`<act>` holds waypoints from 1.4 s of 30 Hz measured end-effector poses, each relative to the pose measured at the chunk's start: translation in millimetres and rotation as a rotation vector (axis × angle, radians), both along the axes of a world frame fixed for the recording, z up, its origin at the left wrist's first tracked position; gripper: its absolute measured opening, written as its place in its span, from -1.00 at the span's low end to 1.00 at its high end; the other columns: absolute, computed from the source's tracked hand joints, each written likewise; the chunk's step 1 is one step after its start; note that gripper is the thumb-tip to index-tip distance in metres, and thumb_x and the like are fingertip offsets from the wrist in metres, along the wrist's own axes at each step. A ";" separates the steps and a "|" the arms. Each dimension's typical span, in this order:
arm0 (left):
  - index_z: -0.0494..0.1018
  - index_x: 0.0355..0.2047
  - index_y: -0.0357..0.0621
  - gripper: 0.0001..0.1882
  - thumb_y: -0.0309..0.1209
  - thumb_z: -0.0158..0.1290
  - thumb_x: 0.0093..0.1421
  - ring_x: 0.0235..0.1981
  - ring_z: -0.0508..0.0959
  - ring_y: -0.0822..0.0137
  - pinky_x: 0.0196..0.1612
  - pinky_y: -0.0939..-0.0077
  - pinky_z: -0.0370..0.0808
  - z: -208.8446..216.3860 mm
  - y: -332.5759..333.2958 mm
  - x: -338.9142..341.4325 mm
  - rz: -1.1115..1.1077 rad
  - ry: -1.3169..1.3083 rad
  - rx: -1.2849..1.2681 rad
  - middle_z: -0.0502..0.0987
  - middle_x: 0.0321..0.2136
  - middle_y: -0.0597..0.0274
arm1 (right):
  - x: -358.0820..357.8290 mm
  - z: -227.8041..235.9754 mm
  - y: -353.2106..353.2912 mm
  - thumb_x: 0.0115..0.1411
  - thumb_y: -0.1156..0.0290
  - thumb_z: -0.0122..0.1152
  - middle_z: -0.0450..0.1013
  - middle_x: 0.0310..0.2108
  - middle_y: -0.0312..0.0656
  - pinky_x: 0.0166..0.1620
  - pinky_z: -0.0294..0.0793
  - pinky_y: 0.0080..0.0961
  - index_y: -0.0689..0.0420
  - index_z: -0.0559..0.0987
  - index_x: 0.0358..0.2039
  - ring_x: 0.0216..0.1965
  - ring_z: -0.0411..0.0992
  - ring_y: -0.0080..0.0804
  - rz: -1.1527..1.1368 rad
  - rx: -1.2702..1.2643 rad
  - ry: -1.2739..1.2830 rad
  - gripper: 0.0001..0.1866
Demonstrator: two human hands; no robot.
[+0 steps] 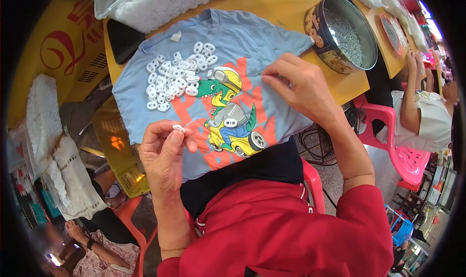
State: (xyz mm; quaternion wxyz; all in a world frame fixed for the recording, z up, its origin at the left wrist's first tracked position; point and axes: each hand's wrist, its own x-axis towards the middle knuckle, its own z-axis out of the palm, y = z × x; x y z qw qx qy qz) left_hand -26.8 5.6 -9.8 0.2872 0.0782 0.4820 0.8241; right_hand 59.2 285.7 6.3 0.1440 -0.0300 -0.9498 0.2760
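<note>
A blue printed T-shirt (141, 112) lies spread over the table and hangs toward my lap. My left hand (167, 151) is closed, pinching a small white two-hole plastic piece (178, 128) between thumb and fingertips. On the shirt's left part sits a loose heap of similar white plastic pieces (177, 78). One more stray white piece lies lower, on the dinosaur print. Over the shirt's right side, my right hand (301, 85) has thumb and forefinger pinched together, beside a few tiny metal bits (254, 71). Anything in that pinch is too small to make out.
A round tin (315, 34) full of small metal pieces stands at the table's right. A clear container (104, 7) heaped with white pieces is at the back. A yellow crate (114, 146) stands lower left, pink chairs (381, 114) at right. Other people sit on both sides.
</note>
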 end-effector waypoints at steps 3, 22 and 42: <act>0.42 -0.22 -0.26 -0.88 -0.54 0.04 0.23 -0.49 0.45 0.36 -0.36 0.48 0.39 1.9 3.7 -0.8 -0.010 0.029 -0.049 0.50 -0.33 0.12 | -2.7 3.7 2.4 0.06 0.51 0.26 0.43 -0.41 -0.14 -0.38 0.43 -0.39 0.20 0.56 -0.38 -0.43 0.46 -0.19 0.058 0.038 -0.063 -0.90; 0.40 -0.21 -0.28 -0.85 -0.57 0.07 0.21 -0.48 0.50 0.32 -0.32 0.48 0.44 -1.9 6.6 -3.0 -0.019 -0.008 -0.043 0.56 -0.34 0.06 | 0.7 -3.9 9.1 0.10 0.53 0.21 0.43 -0.41 -0.11 -0.35 0.43 -0.36 0.21 0.56 -0.35 -0.40 0.46 -0.13 0.048 -0.011 -0.036 -0.91; 0.41 -0.21 -0.30 -0.86 -0.56 0.05 0.22 -0.46 0.50 0.35 -0.28 0.50 0.44 1.7 3.1 -2.9 -0.036 0.013 -0.061 0.56 -0.34 0.07 | -19.0 15.8 13.6 0.08 0.41 0.22 0.43 -0.43 -0.09 -0.36 0.41 -0.24 0.22 0.48 -0.44 -0.42 0.45 -0.06 0.150 0.223 -0.220 -0.85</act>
